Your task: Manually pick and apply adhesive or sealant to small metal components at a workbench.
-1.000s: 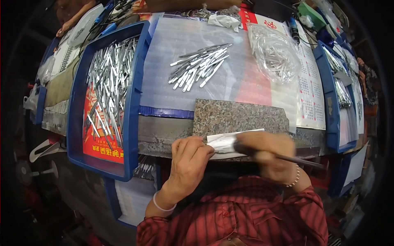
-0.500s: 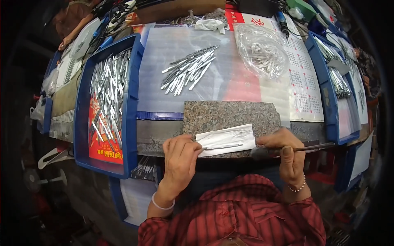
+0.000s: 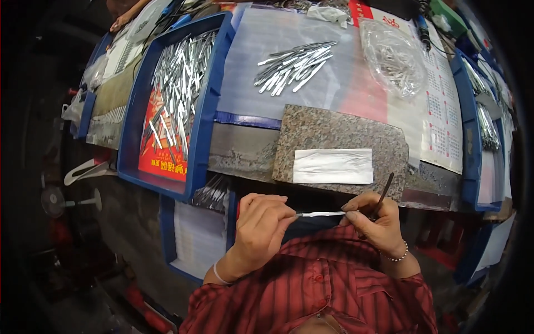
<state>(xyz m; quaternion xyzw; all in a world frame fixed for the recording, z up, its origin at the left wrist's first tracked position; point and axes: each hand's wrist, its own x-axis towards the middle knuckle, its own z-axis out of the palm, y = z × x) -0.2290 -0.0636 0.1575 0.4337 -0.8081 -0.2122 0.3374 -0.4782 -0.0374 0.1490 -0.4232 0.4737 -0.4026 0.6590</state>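
Left hand [image 3: 261, 225]: thumb and forefinger pinched together on one end of a thin metal strip [image 3: 321, 214], held level just above the lap, close to the body and off the table

Right hand [image 3: 375, 222]: fingertips closed on the strip's other end, so the piece is braced at both ends and cannot twist. The same hand also keeps a slim dark tool [image 3: 382, 196] tucked against the palm, shaft pointing up and away; judged parked there to stay ready

Just beyond the hands: speckled stone slab [image 3: 339, 136] at the table edge, a white sheet [image 3: 332, 166] lying flat on it, likely a working surface within easy reach

Further out: loose heap of like strips [image 3: 293, 65] on clear film; blue tray [image 3: 208, 119] at the left full of more; clear bag [image 3: 392, 55] of pieces at the right. Stock sits apart by batch, it seems
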